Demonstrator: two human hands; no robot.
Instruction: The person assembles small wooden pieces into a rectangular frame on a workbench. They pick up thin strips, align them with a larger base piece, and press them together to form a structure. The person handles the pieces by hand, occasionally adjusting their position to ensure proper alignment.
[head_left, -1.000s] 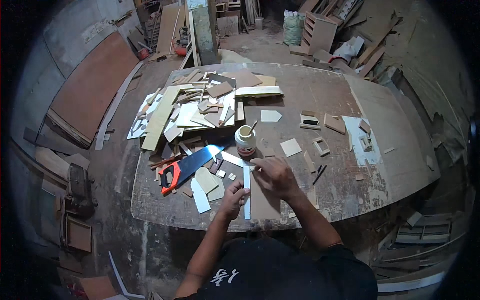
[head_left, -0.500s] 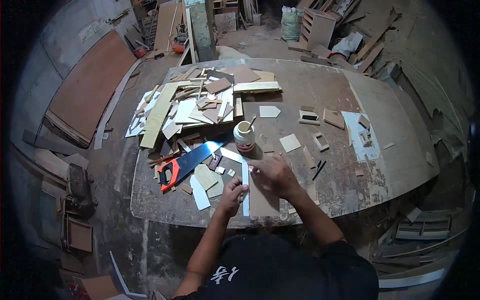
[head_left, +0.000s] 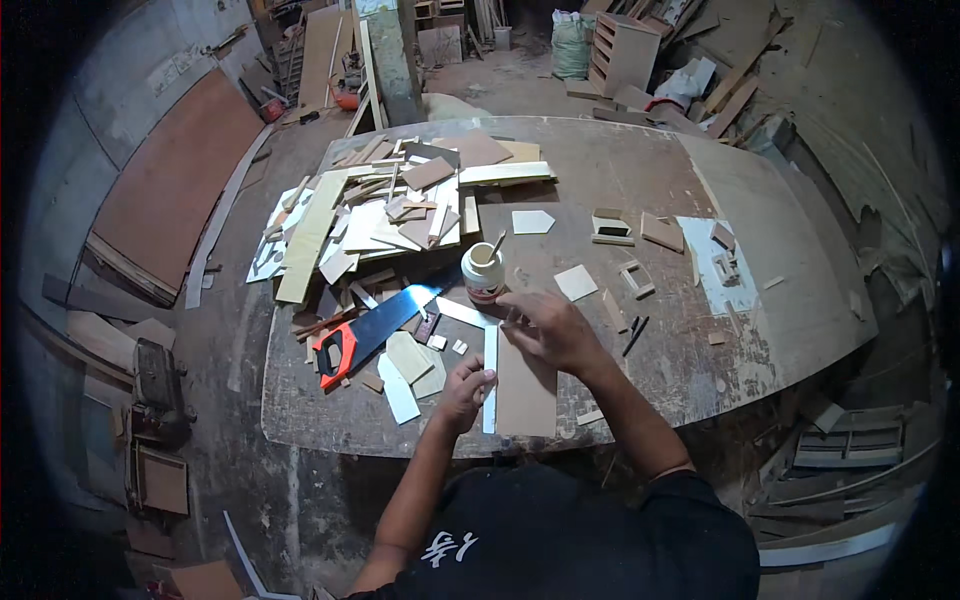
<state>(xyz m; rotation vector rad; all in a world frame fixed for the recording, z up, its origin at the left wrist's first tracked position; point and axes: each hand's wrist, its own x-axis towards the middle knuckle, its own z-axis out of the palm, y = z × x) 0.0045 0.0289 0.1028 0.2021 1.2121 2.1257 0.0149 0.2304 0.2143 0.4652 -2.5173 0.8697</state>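
My left hand (head_left: 465, 396) is closed at the edge of an L-shaped metal square (head_left: 489, 410), thumb and fingers pinching its long strip. Against the strip's right side lies a flat brown board (head_left: 527, 400), near the table's front edge. The square's other arm slants away to the left, beside the saw. Over the board's far end is my right hand (head_left: 553, 332), fingers bent and drawn together near the square's corner; whatever they may hold is too small or hidden to make out. Just beyond stands an open white jar (head_left: 484, 274) with a stick in it.
A handsaw (head_left: 375, 335) with an orange-and-black handle lies left of the square. Behind it spreads a heap of wood offcuts (head_left: 400, 200). Pale cut pieces (head_left: 402, 390) sit near my left hand. Small wooden frames (head_left: 636, 280) and dark sticks (head_left: 635, 335) lie to the right.
My right hand has lifted and drawn its fingers together, where before a finger pointed down at the board by the square. The left hand keeps its hold. The view has shifted slightly.
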